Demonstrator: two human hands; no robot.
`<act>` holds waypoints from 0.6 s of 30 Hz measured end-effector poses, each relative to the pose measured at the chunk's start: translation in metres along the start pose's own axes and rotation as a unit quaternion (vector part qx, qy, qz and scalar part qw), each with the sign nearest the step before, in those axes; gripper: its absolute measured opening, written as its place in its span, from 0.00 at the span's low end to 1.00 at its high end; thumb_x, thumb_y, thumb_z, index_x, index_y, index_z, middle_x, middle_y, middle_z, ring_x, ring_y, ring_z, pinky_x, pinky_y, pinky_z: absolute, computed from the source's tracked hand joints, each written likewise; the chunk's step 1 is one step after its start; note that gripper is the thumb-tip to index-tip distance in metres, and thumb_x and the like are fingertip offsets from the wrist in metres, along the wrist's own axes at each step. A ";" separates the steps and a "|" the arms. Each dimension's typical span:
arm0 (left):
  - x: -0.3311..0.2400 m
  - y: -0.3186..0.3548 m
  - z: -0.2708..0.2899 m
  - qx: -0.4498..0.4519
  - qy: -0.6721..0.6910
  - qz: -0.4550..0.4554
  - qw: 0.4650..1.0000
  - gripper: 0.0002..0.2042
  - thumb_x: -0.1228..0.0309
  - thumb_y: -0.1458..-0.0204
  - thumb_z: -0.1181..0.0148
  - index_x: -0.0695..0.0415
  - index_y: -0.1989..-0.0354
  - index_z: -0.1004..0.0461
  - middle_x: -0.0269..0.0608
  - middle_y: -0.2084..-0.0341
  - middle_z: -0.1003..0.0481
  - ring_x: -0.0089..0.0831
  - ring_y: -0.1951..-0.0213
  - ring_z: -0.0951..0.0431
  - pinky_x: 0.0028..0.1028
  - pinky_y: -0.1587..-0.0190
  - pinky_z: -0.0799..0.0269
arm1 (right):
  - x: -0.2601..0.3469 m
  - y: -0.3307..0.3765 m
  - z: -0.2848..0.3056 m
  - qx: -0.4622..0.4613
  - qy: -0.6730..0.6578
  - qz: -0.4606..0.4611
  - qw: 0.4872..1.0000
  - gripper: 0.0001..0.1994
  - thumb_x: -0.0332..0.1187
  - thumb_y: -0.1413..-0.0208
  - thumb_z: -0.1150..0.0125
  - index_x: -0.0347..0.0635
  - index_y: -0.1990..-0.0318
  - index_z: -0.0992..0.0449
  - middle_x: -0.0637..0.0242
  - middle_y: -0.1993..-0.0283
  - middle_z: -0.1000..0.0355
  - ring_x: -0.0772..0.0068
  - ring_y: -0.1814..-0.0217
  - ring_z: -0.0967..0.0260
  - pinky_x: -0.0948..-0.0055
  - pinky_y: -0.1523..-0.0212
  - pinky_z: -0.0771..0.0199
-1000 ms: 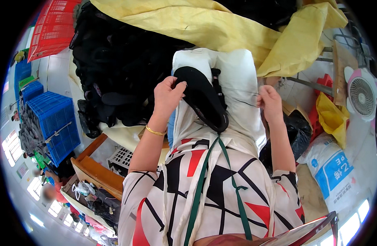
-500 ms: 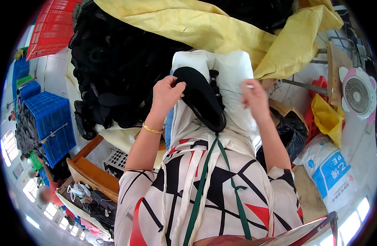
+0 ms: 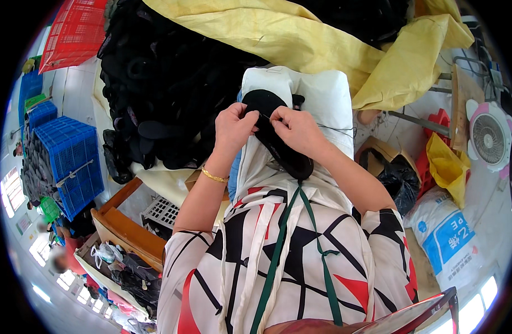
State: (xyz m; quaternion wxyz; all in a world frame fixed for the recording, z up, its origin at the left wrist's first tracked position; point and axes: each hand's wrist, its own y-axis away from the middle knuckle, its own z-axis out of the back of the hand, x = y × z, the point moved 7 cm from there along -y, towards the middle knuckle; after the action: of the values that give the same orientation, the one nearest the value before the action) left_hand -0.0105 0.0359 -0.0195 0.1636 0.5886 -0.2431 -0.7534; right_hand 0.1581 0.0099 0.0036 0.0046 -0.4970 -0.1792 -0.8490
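Observation:
A black shoe sole piece [image 3: 278,146] lies across a white cloth [image 3: 323,100] on my lap. My left hand [image 3: 234,127] pinches its upper edge, a gold bangle on that wrist. My right hand [image 3: 298,129] is closed on the same edge right beside the left, fingertips almost touching. A thin dark thread [image 3: 336,129] runs from my right hand out to the right. Whether a needle is between the fingers is too small to tell.
A big heap of black soles [image 3: 167,83] fills the upper left, with a yellow sack [image 3: 300,39] draped above. Blue crates [image 3: 67,161] and a red crate [image 3: 72,33] stand left. A wooden bench [image 3: 128,222] is lower left. A fan [image 3: 490,136] and white bag [image 3: 451,239] sit right.
My right hand has moved left from far out on the right, back to the black sole beside my left hand. The left hand has stayed on the sole's edge.

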 end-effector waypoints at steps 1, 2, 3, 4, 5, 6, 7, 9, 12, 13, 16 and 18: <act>0.000 0.000 0.000 0.000 -0.001 -0.001 1.000 0.09 0.71 0.50 0.37 0.66 0.70 0.24 0.36 0.81 0.24 0.19 0.80 0.24 0.21 0.76 0.28 | 0.000 -0.001 0.000 0.000 0.007 0.005 1.000 0.06 0.31 0.43 0.43 0.39 0.62 0.24 0.53 0.73 0.26 0.57 0.73 0.28 0.64 0.69 0.29; 0.000 -0.001 0.000 0.001 -0.001 -0.001 1.000 0.09 0.71 0.50 0.37 0.66 0.71 0.24 0.36 0.81 0.24 0.19 0.80 0.24 0.21 0.76 0.28 | 0.001 -0.001 0.000 -0.001 0.014 0.011 1.000 0.06 0.31 0.43 0.43 0.39 0.62 0.24 0.52 0.72 0.25 0.55 0.72 0.28 0.63 0.68 0.28; 0.000 -0.001 -0.001 -0.001 -0.005 -0.001 1.000 0.09 0.71 0.50 0.37 0.66 0.71 0.24 0.36 0.81 0.24 0.19 0.80 0.24 0.21 0.76 0.28 | 0.001 -0.002 0.000 -0.001 0.021 0.017 1.000 0.07 0.31 0.44 0.43 0.39 0.62 0.24 0.52 0.72 0.25 0.53 0.71 0.27 0.61 0.68 0.28; -0.001 -0.001 -0.001 -0.002 -0.008 -0.002 1.000 0.09 0.71 0.50 0.37 0.66 0.71 0.24 0.36 0.81 0.24 0.20 0.81 0.24 0.21 0.77 0.29 | 0.002 -0.003 0.000 0.002 0.028 0.016 0.999 0.06 0.31 0.43 0.44 0.39 0.62 0.25 0.51 0.71 0.25 0.51 0.70 0.27 0.60 0.68 0.28; -0.002 0.000 -0.001 -0.003 -0.011 -0.002 1.000 0.09 0.71 0.50 0.37 0.66 0.71 0.24 0.36 0.81 0.24 0.20 0.81 0.24 0.21 0.77 0.29 | 0.003 -0.005 0.000 0.005 0.036 0.015 0.999 0.06 0.32 0.43 0.44 0.40 0.62 0.25 0.51 0.71 0.25 0.49 0.69 0.27 0.58 0.67 0.28; -0.003 0.000 -0.001 -0.002 -0.019 0.001 1.000 0.09 0.71 0.50 0.37 0.66 0.71 0.25 0.37 0.81 0.24 0.20 0.81 0.24 0.21 0.77 0.28 | 0.004 -0.006 -0.001 0.008 0.042 0.014 0.999 0.06 0.32 0.43 0.44 0.40 0.62 0.25 0.51 0.71 0.25 0.47 0.68 0.26 0.57 0.67 0.28; -0.004 0.000 -0.001 0.000 -0.027 0.003 1.000 0.09 0.71 0.50 0.37 0.66 0.71 0.25 0.37 0.81 0.24 0.21 0.81 0.24 0.21 0.77 0.28 | 0.004 -0.006 -0.002 0.001 0.058 0.019 0.998 0.06 0.33 0.42 0.45 0.42 0.62 0.26 0.52 0.71 0.25 0.47 0.68 0.26 0.55 0.67 0.28; -0.006 -0.001 -0.002 0.015 -0.029 0.017 0.999 0.08 0.71 0.49 0.37 0.65 0.71 0.25 0.36 0.81 0.24 0.21 0.81 0.24 0.20 0.78 0.29 | 0.001 -0.006 -0.007 -0.013 0.090 0.030 0.995 0.05 0.35 0.41 0.46 0.45 0.62 0.27 0.52 0.72 0.25 0.46 0.68 0.25 0.50 0.67 0.27; -0.003 -0.005 -0.003 0.057 0.001 0.054 0.997 0.06 0.72 0.47 0.38 0.61 0.71 0.25 0.35 0.80 0.24 0.20 0.82 0.25 0.19 0.78 0.30 | -0.005 0.001 -0.014 -0.032 0.108 0.038 0.993 0.05 0.36 0.38 0.48 0.48 0.60 0.31 0.54 0.73 0.25 0.46 0.69 0.25 0.49 0.69 0.28; -0.001 -0.007 -0.003 0.072 0.021 0.069 0.995 0.06 0.72 0.47 0.38 0.61 0.71 0.24 0.35 0.79 0.25 0.20 0.82 0.25 0.19 0.78 0.30 | -0.005 0.001 -0.015 -0.032 0.109 0.038 0.993 0.05 0.36 0.37 0.48 0.48 0.59 0.31 0.53 0.73 0.25 0.45 0.69 0.26 0.49 0.69 0.28; -0.002 -0.008 -0.006 0.093 0.043 0.081 0.991 0.05 0.72 0.47 0.39 0.60 0.70 0.24 0.35 0.79 0.25 0.20 0.82 0.26 0.19 0.78 0.30 | -0.005 -0.002 -0.018 -0.029 0.110 0.039 0.993 0.05 0.36 0.37 0.48 0.48 0.58 0.31 0.53 0.72 0.26 0.45 0.69 0.27 0.51 0.70 0.29; -0.004 -0.008 -0.007 0.097 0.044 0.081 0.991 0.04 0.73 0.47 0.40 0.60 0.70 0.24 0.34 0.79 0.25 0.20 0.82 0.26 0.18 0.78 0.30 | -0.004 -0.006 -0.016 -0.027 0.109 0.042 0.993 0.05 0.36 0.37 0.48 0.48 0.58 0.32 0.53 0.72 0.26 0.44 0.69 0.27 0.50 0.70 0.30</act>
State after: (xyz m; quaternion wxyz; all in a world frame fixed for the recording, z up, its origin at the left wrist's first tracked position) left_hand -0.0022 0.0433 -0.0219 0.1768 0.6128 -0.3542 -0.6839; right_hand 0.1458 0.0096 -0.0083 0.0464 -0.4084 -0.1337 -0.9018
